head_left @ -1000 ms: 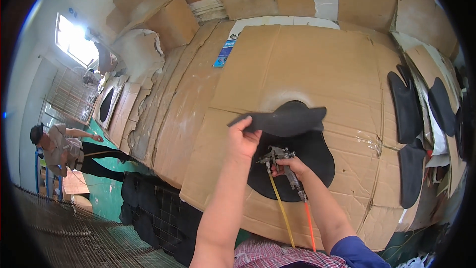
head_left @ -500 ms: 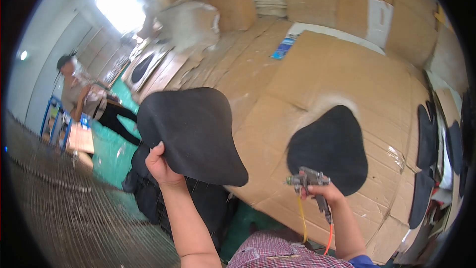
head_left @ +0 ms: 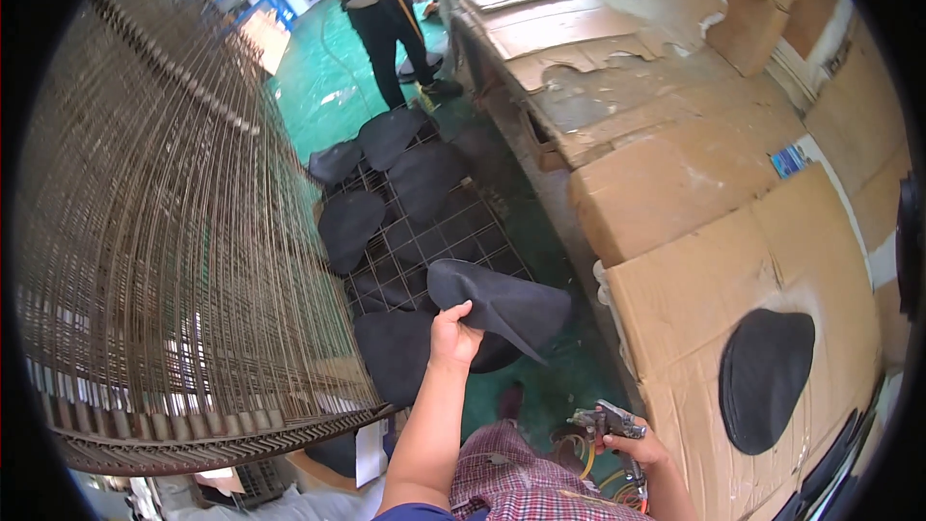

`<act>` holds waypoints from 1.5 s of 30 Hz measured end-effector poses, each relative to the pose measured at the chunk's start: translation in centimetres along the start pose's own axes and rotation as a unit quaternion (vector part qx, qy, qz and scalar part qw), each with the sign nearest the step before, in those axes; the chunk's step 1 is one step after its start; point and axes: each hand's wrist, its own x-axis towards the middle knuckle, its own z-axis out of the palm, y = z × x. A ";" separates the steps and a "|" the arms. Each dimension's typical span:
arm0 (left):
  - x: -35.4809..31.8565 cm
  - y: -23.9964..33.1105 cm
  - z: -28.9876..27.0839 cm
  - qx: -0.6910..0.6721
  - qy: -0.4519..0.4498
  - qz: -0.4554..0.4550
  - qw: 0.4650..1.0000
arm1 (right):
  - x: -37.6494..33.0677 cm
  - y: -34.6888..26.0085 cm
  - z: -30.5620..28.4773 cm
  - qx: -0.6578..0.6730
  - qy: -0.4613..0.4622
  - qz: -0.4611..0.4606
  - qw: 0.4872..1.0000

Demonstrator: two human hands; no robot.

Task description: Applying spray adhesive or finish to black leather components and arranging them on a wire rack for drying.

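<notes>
One black, pliable, rounded sheet [head_left: 511, 304] in left hand [head_left: 455, 336]; one grey metal spray gun [head_left: 612, 420] in right hand [head_left: 639, 446]. Beyond left hand: at least six more black rounded sheets [head_left: 351, 227], overlapping. Right of right hand: one flat black oval pile [head_left: 769, 378], layers uncountable. Far beyond both hands: one co-worker [head_left: 371, 27]

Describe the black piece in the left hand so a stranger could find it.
Left of the cardboard-covered table, a wire rack holds black pieces. By its near end, the left hand grips another black piece. Unlike those, it is hand-held and bent.
</notes>
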 end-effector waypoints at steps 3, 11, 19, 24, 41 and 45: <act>5.3 3.2 -5.6 -0.044 0.064 0.043 0.996 | 2.8 -0.3 1.7 -0.014 0.024 0.029 0.999; 13.2 11.8 -12.0 -0.066 0.151 0.338 0.927 | 8.7 -0.2 4.3 -0.062 0.029 0.080 0.994; 13.9 4.5 -23.2 -0.041 0.407 0.189 0.893 | 8.6 -0.4 3.5 -0.069 0.031 0.065 0.995; 13.8 -3.5 -21.5 0.136 0.392 0.027 0.910 | 4.7 -0.3 0.4 -0.050 0.098 0.012 0.994; 14.1 -13.2 -39.4 0.033 0.548 -0.018 0.836 | 2.6 13.5 -6.8 0.047 0.152 0.173 0.972; 12.2 -14.0 -39.7 0.025 0.534 -0.037 0.844 | 3.1 13.0 -7.1 0.092 0.172 0.159 0.968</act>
